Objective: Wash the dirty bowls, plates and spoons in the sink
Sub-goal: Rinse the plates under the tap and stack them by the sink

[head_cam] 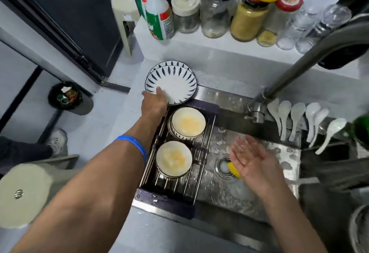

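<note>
two bare forearms without sleeves enter from the bottom of the frame, the left one carrying a thin blue wristband, while at the left edge a dark trouser leg ends in a pale sneaker.

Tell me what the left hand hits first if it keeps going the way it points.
The left hand already touches the near rim of the patterned plates; pushing on, it would slide them toward the white ledge.
</note>
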Available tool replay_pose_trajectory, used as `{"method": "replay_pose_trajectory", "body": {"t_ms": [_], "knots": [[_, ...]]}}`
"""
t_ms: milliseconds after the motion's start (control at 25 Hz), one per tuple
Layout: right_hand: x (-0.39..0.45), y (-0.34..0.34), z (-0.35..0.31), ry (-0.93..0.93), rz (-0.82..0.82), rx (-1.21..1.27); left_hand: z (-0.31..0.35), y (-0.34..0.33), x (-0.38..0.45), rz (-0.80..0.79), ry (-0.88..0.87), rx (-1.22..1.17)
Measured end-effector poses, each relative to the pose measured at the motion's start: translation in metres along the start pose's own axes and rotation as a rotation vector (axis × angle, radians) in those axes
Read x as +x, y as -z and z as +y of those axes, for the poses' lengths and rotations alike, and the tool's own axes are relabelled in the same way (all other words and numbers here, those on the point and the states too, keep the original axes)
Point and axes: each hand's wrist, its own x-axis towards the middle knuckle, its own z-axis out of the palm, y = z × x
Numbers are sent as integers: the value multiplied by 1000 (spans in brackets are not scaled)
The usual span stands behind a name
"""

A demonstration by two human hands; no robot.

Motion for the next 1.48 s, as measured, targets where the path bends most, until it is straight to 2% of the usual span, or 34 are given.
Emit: {"method": "replay_pose_trajectory", "body": {"t_ms": [160, 240, 360, 440, 520, 560, 640, 720, 760, 880, 920, 960, 1040, 1120, 1200, 1360, 1480], "knots": [[-9, 25, -7, 45, 81, 71, -10, -3, -36, -96, -43, -123], [-13, 33, -21, 89, 84, 136, -24, -11, -46, -68, -105, -68], [-29, 44, -41, 91, 94, 95, -48, -34, -89, -18, -186, 30], [-38, 71, -55, 93, 83, 20, -73, -65, -158, -179, -254, 47], [-41, 80, -51, 46, 72, -186, -90, -80, -211, -445, -248, 90], [-45, 92, -53, 81, 108, -312, -99, -94, -237, -596, -198, 106], [-55, 123, -66, 326, 229, -693, -116, -126, -281, -786, -127, 135], [-75, 164, -89, 608, 391, -1125, -127, -160, -318, -825, -95, 154], [-88, 185, -103, 706, 489, -1223, -134, -175, -332, -819, -107, 180], [-108, 259, -149, 869, 922, -1156, -156, -213, -374, -867, -203, 256], [-108, 285, -162, 832, 1049, -1142, -162, -227, -389, -900, -230, 284], [-106, 310, -172, 732, 1099, -1171, -168, -240, -401, -927, -252, 310], [-97, 346, -182, 520, 1018, -1251, -176, -260, -417, -893, -281, 360], [-90, 364, -185, 473, 911, -1230, -178, -270, -422, -802, -297, 358], [-83, 367, -187, 500, 926, -1181, -180, -272, -421, -775, -304, 351], [-88, 351, -190, 534, 917, -1054, -172, -270, -420, -842, -291, 320], [-101, 317, -189, 730, 801, -882, -164, -238, -400, -823, -226, 183]]}}
